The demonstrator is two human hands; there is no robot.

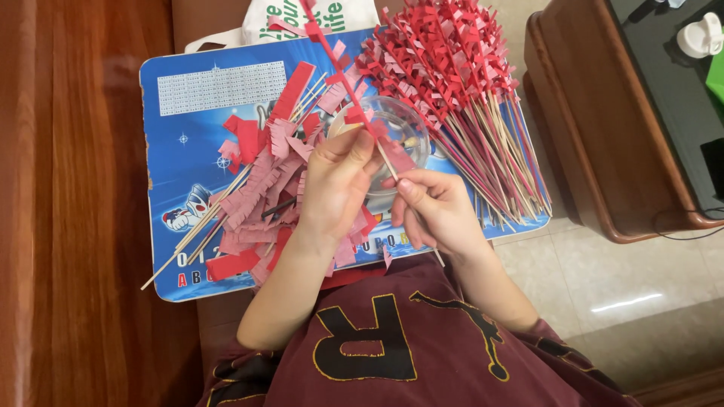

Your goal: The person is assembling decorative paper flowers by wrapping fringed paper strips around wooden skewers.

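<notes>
A blue rectangular lap board [192, 132] carried a big sheaf of wooden sticks wrapped in red fringed paper [460, 83], a loose pile of pink and red fringed paper strips [256, 185] and a small clear glass bowl [396, 124]. Wrapping step, midway by the look: left hand [335, 188] pinched the red paper strip [332, 49] against a thin wooden skewer [388, 162], held over the bowl. Right hand [434, 211] gripped the skewer's lower end; next probably needs steady twirling, strip kept taut.

Bright, even indoor light fills the view, with soft, faint shadows. A white streak of glare lies on the tiled floor [626, 303], and a dull sheen runs down the wooden panel [90, 151]. Focus is sharp throughout; edges bend slightly.
</notes>
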